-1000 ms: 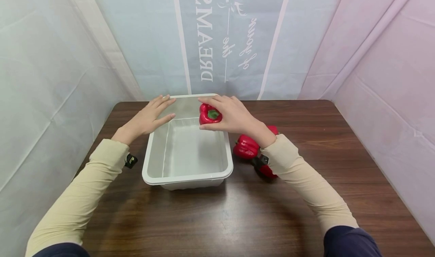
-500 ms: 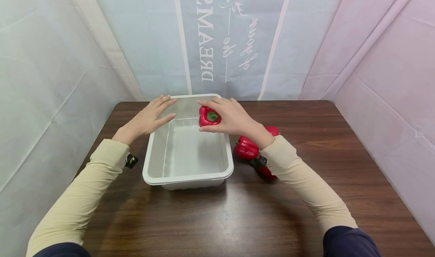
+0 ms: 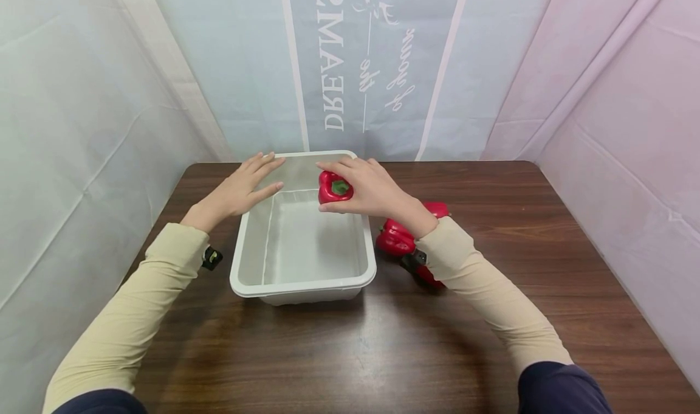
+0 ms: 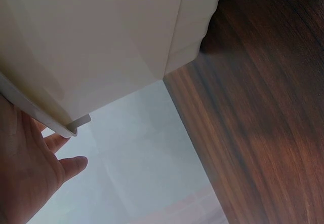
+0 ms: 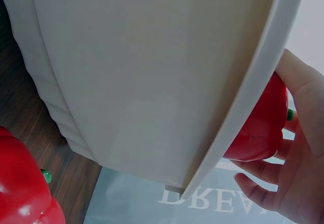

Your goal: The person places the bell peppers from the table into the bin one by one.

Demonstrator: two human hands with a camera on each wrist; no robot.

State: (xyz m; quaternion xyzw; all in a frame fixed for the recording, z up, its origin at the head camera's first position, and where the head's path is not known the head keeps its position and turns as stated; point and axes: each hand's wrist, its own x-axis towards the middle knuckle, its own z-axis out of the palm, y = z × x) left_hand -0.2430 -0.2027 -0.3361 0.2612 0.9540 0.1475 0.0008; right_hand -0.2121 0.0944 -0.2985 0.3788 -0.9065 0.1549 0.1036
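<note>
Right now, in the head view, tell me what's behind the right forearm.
Red bell peppers and a small black device show past the right forearm. Their covered parts, and anything else behind it, cannot be seen.

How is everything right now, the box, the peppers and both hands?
White box: upright, open on top
Right hand: holding a red pepper
Held red pepper: at the box's open top, green stem showing
Pepper beside the box: lying on its side
Other two peppers: only partly showing
Left hand: fingers spread, near the box's left side
</note>
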